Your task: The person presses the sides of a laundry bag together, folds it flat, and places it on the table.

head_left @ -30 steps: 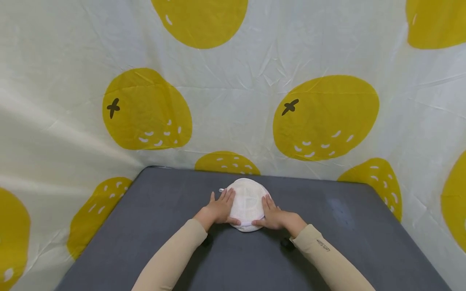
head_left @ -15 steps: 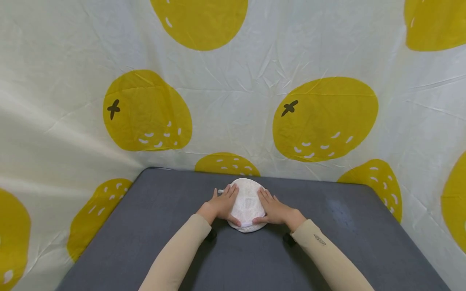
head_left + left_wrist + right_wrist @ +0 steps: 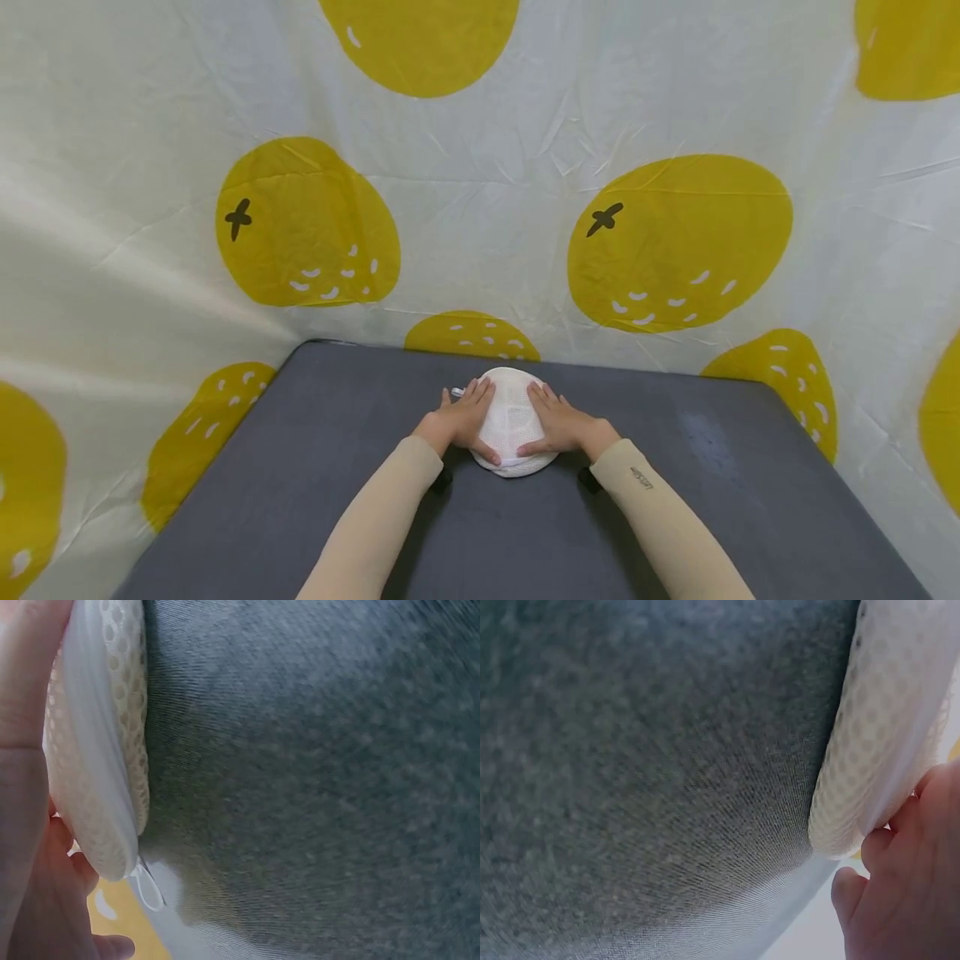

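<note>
A round, white mesh laundry bag (image 3: 513, 421) lies on the dark grey table in the head view. My left hand (image 3: 467, 418) rests on its left side, fingers spread and pointing away, thumb along the near edge. On the opposite side my right hand (image 3: 564, 423) presses in the same way, its thumb close to the left one. The left wrist view shows the bag's padded mesh edge (image 3: 127, 712) with a smooth white band and a small white loop (image 3: 150, 891). In the right wrist view, fingertips (image 3: 877, 844) touch the bag's upper side. Both palms are partly hidden.
The grey tabletop (image 3: 360, 433) extends around the bag, with a pale patch (image 3: 705, 442) to the right. Behind and beside it hangs a white curtain (image 3: 480, 233) printed with large yellow fruit. Beige sleeves (image 3: 375, 517) cover both forearms.
Both hands have slid a little inward and farther over the top of the bag, their fingertips now nearer its far edge. The bag stays in nearly the same place.
</note>
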